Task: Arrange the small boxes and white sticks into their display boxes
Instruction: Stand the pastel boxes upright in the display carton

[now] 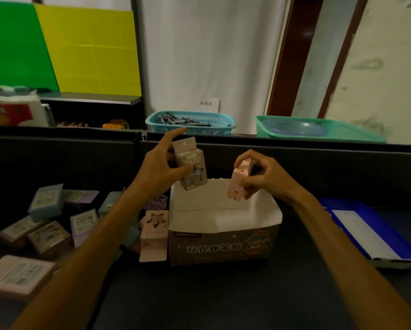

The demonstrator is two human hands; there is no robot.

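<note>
An open display box (223, 246) with a white inside and a brown printed front stands on the dark table in the middle. Above its back left corner my left hand (159, 167) holds a brown small box (192, 167) upright by its sides. My right hand (259, 175) grips a pink small box (239, 184), tilted, over the display box's back right part. Several more small boxes (47, 220), pink, purple, blue and brown, lie scattered on the table to the left. A pink one (154, 234) leans against the display box's left wall. The display box's inside looks bare.
A blue and white flat package (371, 232) lies at the right. Behind a dark partition, a teal basket (190, 123) holds dark pens and a green basket (318, 129) holds a bluish dish. Green and yellow boards (57, 48) stand at the back left.
</note>
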